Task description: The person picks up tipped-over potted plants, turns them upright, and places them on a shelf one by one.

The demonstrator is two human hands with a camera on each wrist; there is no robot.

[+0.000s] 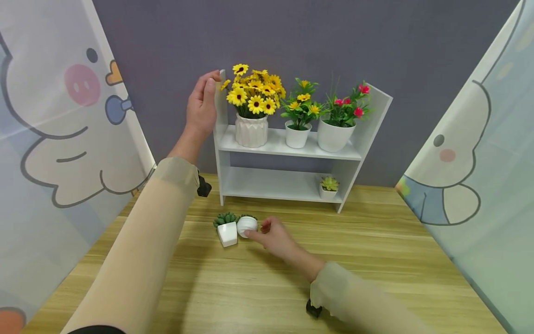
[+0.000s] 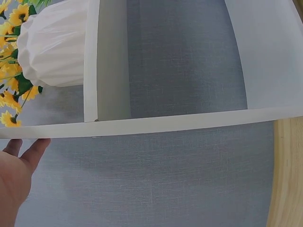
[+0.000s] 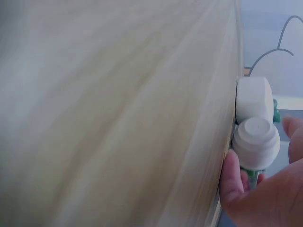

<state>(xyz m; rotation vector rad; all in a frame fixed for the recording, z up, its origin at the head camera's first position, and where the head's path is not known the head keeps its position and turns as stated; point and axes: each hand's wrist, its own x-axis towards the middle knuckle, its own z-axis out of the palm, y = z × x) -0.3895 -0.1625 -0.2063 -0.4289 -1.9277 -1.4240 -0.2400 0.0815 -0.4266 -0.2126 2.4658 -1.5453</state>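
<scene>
My left hand [image 1: 202,104] rests its fingertips on the left side panel of a white two-tier shelf [image 1: 288,178]. In the left wrist view, the fingers [image 2: 37,152] touch that panel's edge from outside. On the table, my right hand [image 1: 277,239] is beside a round white pot [image 1: 247,226] lying tipped over. Its thumb reaches the pot, while the other fingers are bent and look apart from it. The right wrist view shows the pot's base [image 3: 256,137] between thumb and fingers. Touching it is a square white pot [image 1: 227,234] with a green succulent [image 1: 225,219], also tipped.
Yellow flowers in a ribbed pot [image 1: 251,132], a small yellow-flowered plant [image 1: 297,137] and a red-flowered plant [image 1: 335,135] stand on the upper shelf. A small succulent [image 1: 329,188] sits at the lower shelf's right end. Printed curtains [image 1: 75,116] hang on both sides of the wooden table [image 1: 375,241].
</scene>
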